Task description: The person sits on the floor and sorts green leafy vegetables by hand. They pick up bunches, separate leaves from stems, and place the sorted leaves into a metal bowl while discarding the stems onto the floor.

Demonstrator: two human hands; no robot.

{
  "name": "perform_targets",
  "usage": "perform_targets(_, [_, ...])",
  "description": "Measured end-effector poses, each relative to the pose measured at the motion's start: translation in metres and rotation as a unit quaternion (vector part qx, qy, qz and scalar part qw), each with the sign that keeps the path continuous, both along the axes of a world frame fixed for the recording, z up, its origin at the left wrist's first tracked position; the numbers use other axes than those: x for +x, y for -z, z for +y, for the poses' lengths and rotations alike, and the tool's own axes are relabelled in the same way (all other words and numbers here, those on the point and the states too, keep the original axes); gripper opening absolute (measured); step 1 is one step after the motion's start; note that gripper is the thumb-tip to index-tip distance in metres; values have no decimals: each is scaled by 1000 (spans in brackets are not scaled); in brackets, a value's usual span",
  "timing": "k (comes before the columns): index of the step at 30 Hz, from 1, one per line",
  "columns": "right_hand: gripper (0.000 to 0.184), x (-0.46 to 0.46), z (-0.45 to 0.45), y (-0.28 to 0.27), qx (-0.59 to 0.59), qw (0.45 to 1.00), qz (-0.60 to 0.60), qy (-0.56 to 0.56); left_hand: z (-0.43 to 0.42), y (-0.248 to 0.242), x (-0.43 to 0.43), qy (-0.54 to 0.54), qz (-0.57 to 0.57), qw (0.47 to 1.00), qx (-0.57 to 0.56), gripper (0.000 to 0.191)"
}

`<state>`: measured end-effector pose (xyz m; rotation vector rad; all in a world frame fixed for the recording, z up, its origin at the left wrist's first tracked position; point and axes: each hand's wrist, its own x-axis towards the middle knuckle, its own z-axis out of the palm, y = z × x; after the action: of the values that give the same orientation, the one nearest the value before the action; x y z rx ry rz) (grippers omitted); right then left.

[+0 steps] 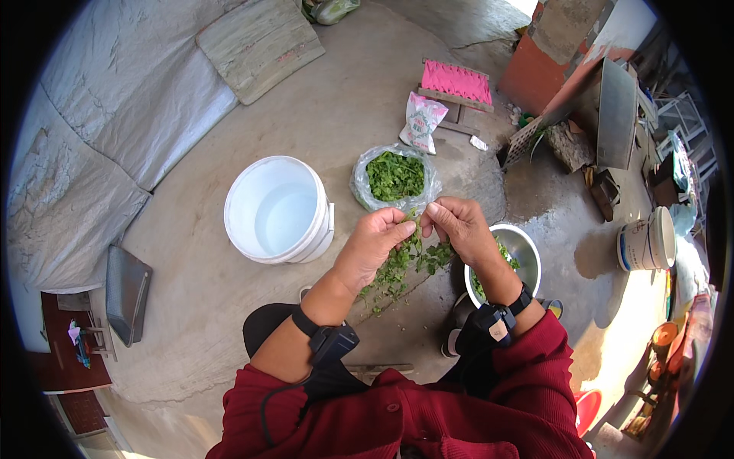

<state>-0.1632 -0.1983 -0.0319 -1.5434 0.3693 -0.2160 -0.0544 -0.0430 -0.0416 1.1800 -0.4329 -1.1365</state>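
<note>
My left hand (pixel 378 238) pinches the stem end of a sprig of leafy green herbs (pixel 433 258), its leaves hanging below the fingers. Close beside it, the thumb and fingertips of my right hand (pixel 456 226) are closed at the same stems. Just beyond both hands stands a clear plastic bag (pixel 362 182) filled with green leaves (pixel 395 177). A metal bowl (pixel 530 261) with some greens in it is partly hidden under my right forearm. More loose greens (pixel 381 287) lie on the floor below my hands.
A white plastic bucket (pixel 235 241) holding water stands on the left. Beyond the bag are a printed plastic sack (pixel 422 121) and a low stool with a pink woven seat (pixel 456 81). To the right are a white bucket (pixel 648 241) and a concrete block (pixel 567 143).
</note>
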Motion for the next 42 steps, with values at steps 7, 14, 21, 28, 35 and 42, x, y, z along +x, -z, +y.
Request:
perform_targets(7, [15,0,1,-1,-73,995,-63,23,0,1,0,-34,4,999,6,14])
perform_targets(14, [14,-5,14,-9,-181,983,-26,-6,-2,6,1,-57,11,998,-26,16])
perform_targets(21, [9,-4,2,-7,-74,996,-47,-3,1,1,4,-49,-7,997,-56,15])
perform_targets(28, [5,-1,10,-5,-180,969,-140,98,0,2,0,-47,-92,993,-49,15])
perform_targets(35, [6,9,-1,-8,-186,980,-43,53,10,0,8,-44,-38,998,-4,10])
perform_targets(42, [5,16,15,-11,-101,991,-87,-22,20,0,15,-9,23,1000,-10,17])
